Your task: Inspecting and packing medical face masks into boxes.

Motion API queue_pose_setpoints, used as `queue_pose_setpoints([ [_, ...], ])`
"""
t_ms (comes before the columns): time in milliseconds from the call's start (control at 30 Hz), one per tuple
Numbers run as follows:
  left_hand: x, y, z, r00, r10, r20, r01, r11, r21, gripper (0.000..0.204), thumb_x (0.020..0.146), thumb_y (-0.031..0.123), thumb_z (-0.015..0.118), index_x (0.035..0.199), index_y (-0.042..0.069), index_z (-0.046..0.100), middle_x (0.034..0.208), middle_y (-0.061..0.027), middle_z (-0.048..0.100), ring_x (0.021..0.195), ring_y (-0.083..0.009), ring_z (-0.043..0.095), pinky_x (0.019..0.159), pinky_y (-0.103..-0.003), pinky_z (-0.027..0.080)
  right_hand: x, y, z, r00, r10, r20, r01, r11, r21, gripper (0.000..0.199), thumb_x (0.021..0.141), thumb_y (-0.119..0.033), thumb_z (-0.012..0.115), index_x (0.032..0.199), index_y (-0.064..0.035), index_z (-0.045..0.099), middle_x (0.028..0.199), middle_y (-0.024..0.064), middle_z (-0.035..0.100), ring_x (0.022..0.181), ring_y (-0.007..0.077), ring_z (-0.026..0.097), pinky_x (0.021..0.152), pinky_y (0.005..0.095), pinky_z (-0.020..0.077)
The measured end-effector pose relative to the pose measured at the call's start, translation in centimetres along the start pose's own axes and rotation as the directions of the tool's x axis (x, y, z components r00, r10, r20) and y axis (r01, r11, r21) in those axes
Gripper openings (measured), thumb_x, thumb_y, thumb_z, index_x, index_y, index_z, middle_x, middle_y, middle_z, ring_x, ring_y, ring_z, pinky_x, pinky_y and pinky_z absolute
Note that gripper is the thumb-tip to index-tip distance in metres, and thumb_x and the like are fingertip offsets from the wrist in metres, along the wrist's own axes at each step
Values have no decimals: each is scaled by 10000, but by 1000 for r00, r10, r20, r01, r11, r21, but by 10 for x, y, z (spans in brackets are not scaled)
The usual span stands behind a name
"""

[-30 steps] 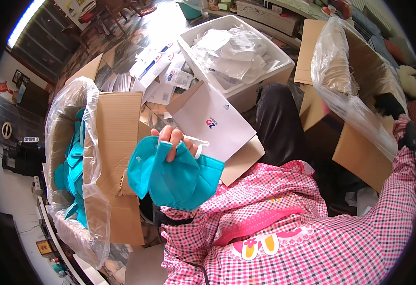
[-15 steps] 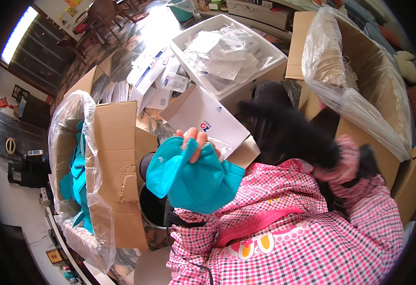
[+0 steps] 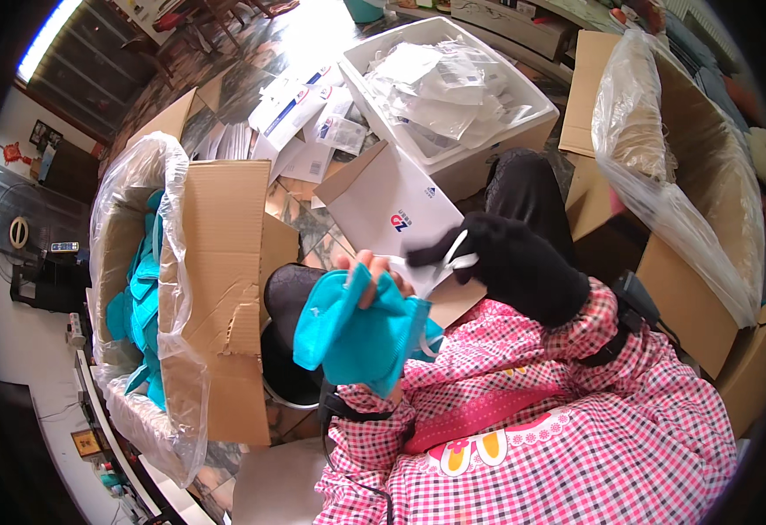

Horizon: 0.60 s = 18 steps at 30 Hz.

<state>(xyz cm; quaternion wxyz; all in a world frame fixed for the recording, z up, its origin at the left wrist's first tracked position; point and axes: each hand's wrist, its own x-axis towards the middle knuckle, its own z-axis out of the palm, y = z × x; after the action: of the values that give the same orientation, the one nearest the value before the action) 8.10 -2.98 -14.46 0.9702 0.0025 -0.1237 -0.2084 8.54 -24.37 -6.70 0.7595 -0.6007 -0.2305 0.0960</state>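
Note:
My bare left hand (image 3: 372, 271) grips one or more folded teal face masks (image 3: 352, 337) in front of my lap; the fingertips curl over the top edge. My right hand (image 3: 523, 271) wears a black glove and is closed just right of the masks. White elastic ear loops (image 3: 458, 255) pass between its fingers, and the forefinger, slightly blurred, points left towards my left hand. Another white loop sticks out at the masks' lower right corner. An open white carton (image 3: 392, 197) with a printed side lies just beyond both hands.
On the left, a plastic-lined cardboard box (image 3: 225, 306) holds many teal masks (image 3: 145, 297). A white foam bin (image 3: 536, 122) of clear packets stands ahead, beside flattened white cartons (image 3: 287, 122). To the right is another lined cardboard box (image 3: 632, 114). A dark bin (image 3: 291, 376) stands by my left forearm.
My gloved right hand, blurred before, has come in close to the masks and now has white ear loops in its fingers. The masks have tilted and bunched in my left hand.

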Motion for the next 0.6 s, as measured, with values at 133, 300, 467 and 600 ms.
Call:
queue_pose_setpoints([
  [133, -9, -14, 0, 998, -56, 39, 60, 993, -101, 449, 1067, 457, 408, 792, 124, 532, 658, -17, 503, 638, -149, 436, 617, -316, 398, -5, 12, -17, 860, 504, -84, -395, 759, 518, 193, 986, -52, 562, 1176, -24, 542, 979, 81, 566, 926, 223, 572, 927, 346, 481],
  [300, -31, -9, 7, 928, -221, -300, 282, 942, 180, 275, 1029, 271, 536, 860, 55, 516, 791, -23, 482, 723, -139, 480, 651, -257, 437, -12, 0, -46, 974, -98, -204, -15, 872, -490, 389, 933, -100, 660, 1287, -37, 513, 1000, 47, 611, 938, 178, 596, 902, 327, 500],
  [467, -15, -21, 45, 872, -196, -448, 378, 851, 363, 184, 876, 124, 684, 880, 74, 506, 857, 4, 517, 767, -64, 519, 687, -205, 443, 0, -19, -22, 997, 78, 19, -36, 647, -762, 494, 859, -109, 751, 1315, -62, 569, 1089, 138, 714, 959, 216, 709, 844, 324, 545],
  [600, -11, -12, 46, 872, -262, -413, 472, 673, 569, 278, 809, 89, 759, 881, 103, 491, 814, 45, 508, 694, -24, 495, 640, -168, 418, -7, -3, -11, 990, 116, 76, -12, 618, -786, 290, 885, -182, 717, 1153, -87, 658, 940, 151, 714, 809, 290, 718, 699, 364, 555],
])
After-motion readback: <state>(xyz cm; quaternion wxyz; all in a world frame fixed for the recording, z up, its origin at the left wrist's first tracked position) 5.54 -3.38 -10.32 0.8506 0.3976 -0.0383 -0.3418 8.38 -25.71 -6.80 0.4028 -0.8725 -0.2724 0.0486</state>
